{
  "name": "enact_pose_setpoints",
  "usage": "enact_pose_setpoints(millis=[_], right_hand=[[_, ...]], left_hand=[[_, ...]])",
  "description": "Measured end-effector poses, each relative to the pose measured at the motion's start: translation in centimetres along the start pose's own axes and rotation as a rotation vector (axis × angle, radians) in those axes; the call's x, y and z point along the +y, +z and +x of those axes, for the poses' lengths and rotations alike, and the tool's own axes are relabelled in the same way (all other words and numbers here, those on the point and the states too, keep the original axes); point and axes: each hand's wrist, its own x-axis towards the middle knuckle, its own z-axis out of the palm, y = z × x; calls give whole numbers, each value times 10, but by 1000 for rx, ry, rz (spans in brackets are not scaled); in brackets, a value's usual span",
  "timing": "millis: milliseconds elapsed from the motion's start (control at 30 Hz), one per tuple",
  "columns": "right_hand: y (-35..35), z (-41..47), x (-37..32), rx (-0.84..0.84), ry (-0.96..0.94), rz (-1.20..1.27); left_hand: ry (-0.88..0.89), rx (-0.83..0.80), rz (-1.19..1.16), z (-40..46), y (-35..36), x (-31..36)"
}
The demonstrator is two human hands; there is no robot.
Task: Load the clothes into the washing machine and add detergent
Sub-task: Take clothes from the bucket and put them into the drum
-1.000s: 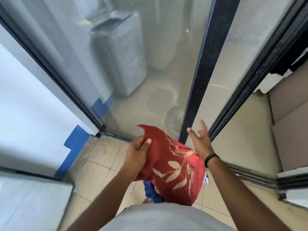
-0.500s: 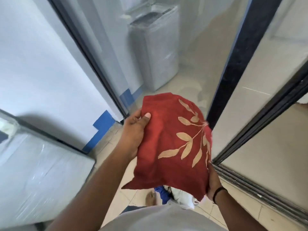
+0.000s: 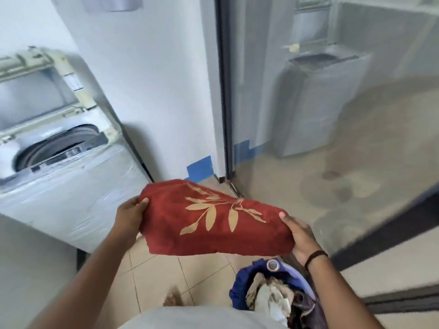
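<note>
Red cloth with gold leaf shapes (image 3: 213, 222) is held up between both hands, over the tan tiled floor (image 3: 154, 281). The left hand (image 3: 129, 216) pinches the left edge of the cloth, with the thumb on top. The right hand (image 3: 298, 236) grips the right end, thumb on top, and its other fingers are hidden under the cloth. A black band (image 3: 314, 255) sits on the right wrist.

Up and to the left of the left hand stands the grey top-loading washing machine wrapped in clear plastic (image 3: 66, 181). Its lid is up and the round drum shows, but the left part is cut off by the picture edge. Below the right hand is a blue basket of mixed clothes (image 3: 273, 298). Its far side is hidden by the right arm, and the clothes inside are hard to tell apart. Past the hands, a glass door with a dark frame (image 3: 224, 91) shows a blurry copy of the machine.

Half a second ago the cloth hung down more and hid most of the right hand. Now it lies flatter, stretched wide, and the open machine has come into view on the left.
</note>
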Motion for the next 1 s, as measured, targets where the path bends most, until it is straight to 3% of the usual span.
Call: enact_pose_setpoints(millis=[233, 367, 500, 600, 733, 1000], right_hand=[[147, 41, -20, -343, -67, -679], [256, 51, -37, -350, -228, -918], [360, 59, -49, -251, -447, -1073], [426, 66, -53, -273, -557, -1189], [519, 62, -69, -354, -701, -1203], [681, 26, -124, -484, -1048, -843]], left_hand=[[-250, 250, -196, 44, -102, -75], [-280, 348, -326, 67, -164, -98], [-228, 406, -411, 87, -222, -99], [-158, 407, -413, 103, -264, -91], [-89, 469, -487, 127, -313, -69], [156, 420, -582, 160, -370, -3]])
